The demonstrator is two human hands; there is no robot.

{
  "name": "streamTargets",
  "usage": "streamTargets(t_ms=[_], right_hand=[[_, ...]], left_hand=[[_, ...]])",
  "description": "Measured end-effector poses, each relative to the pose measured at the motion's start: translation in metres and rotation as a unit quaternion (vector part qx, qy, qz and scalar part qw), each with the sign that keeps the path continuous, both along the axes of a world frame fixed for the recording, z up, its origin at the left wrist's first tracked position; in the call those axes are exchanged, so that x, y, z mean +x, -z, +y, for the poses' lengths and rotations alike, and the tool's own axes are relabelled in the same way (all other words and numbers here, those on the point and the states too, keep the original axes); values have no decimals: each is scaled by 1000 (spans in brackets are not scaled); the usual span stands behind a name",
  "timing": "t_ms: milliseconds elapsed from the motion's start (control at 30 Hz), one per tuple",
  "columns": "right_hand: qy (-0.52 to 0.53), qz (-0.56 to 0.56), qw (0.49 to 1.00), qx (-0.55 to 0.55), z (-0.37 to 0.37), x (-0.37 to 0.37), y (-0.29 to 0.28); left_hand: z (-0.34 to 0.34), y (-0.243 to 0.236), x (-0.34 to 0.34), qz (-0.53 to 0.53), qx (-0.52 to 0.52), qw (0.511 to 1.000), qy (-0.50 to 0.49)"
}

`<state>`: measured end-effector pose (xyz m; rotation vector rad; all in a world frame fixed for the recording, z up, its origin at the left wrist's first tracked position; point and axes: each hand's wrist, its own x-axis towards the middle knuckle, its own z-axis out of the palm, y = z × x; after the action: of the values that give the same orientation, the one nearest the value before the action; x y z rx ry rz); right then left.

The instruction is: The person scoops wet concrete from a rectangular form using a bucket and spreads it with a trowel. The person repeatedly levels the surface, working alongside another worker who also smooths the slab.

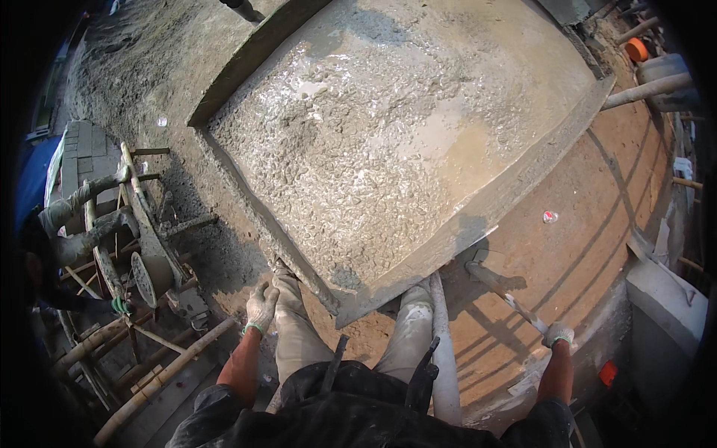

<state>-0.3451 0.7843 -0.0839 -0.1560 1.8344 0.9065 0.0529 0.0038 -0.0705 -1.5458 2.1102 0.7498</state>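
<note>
My left hand [261,308], in a pale dirty work glove, hangs beside my left trouser leg with its fingers loosely extended and nothing visible in them. Out to the right, my gloved right hand [559,334] is closed round the end of a long pole-like handle [514,300]. That handle slants up and left toward the near side of a big shallow mixing tray; its far end lies in shadow, so the tool's kind is unclear. Wet, lumpy concrete [358,172] covers much of the tray [478,228], with watery patches at the right.
At the left, a co-worker's gloved hand [119,306] is beside a wooden frame [142,201] and a round bucket-like thing [151,278]. A thick pale pole [445,358] stands by my right leg. Bamboo poles lie lower left; a concrete block [665,295] is at right.
</note>
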Motion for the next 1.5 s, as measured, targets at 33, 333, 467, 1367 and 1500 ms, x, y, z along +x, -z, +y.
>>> streamTargets(t_ms=[33,333,467,1367,1500], right_hand=[[40,-37,998,-30,9,18,-3],[297,45,947,-114,-14,127,-262],[293,96,941,-136,-113,114,-411],[195,-38,772,-603,-742,83,190],[236,-55,796,-555,-684,101,145]], left_hand=[[22,7,-32,69,85,994,-29],[223,46,-215,174,483,848,130],[287,16,-240,122,667,728,100],[-249,317,-305,303,26,915,-265],[-191,304,-295,294,94,872,-380]])
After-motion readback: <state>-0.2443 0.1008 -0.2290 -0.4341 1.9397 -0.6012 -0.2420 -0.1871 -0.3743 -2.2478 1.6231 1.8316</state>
